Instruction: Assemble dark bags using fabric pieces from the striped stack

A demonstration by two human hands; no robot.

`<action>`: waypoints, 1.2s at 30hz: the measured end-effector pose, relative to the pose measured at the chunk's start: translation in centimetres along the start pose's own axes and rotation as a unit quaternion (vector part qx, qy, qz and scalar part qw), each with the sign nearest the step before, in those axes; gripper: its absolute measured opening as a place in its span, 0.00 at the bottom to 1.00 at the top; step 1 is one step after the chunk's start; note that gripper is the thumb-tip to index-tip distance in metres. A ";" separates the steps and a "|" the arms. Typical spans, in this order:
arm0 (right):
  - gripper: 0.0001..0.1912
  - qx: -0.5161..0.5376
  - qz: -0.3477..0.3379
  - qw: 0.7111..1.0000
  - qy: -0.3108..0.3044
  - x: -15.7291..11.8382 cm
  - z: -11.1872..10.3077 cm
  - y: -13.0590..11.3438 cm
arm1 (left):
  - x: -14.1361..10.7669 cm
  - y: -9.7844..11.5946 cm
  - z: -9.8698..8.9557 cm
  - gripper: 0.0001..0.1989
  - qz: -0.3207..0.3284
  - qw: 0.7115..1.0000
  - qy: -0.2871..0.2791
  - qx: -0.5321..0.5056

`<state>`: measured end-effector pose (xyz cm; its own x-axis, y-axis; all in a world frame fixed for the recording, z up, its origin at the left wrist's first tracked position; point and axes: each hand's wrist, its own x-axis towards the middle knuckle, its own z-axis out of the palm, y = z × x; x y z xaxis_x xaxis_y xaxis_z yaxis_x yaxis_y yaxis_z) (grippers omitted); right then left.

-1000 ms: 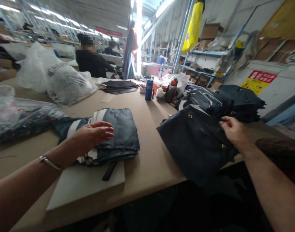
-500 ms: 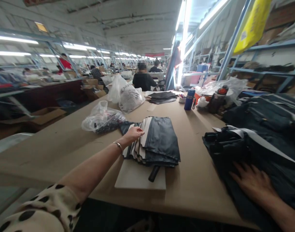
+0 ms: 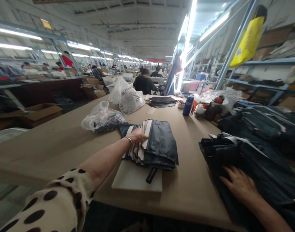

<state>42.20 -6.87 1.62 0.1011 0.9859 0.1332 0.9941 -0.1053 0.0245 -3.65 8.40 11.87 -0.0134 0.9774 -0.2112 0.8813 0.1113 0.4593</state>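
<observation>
My left hand (image 3: pixel 139 135) reaches across to a stack of dark cloth pieces (image 3: pixel 162 138) set back from the front edge of the table (image 3: pixel 65 154), with its fingertips on the pale strips; whether they pinch one, I cannot tell. My right hand (image 3: pixel 240 185) lies with fingers spread, gripping nothing, on a heap of dark cloth (image 3: pixel 234 151) towards the table's right edge. A black handle (image 3: pixel 151 176) pokes out from the stack over a white board (image 3: pixel 125 180).
</observation>
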 end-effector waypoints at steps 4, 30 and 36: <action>0.23 0.053 -0.071 0.993 0.077 -1.1 -2.5 -4.0 | -0.5 1.0 -0.6 0.11 0.026 0.998 0.020 0.048; 0.13 0.267 -0.114 0.949 0.122 0.4 -12.9 -10.7 | -14.7 9.9 9.0 0.14 0.506 0.831 0.108 -0.206; 0.11 0.349 -0.121 0.905 0.212 -1.9 -7.4 -15.9 | -15.9 11.6 11.1 0.26 0.230 0.842 -0.175 -0.456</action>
<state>25.90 -8.01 8.34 0.0002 0.8149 0.5796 0.7815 0.3615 -0.5085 12.00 -7.87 10.96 0.5102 0.8601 0.0022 0.0234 -0.0164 0.9996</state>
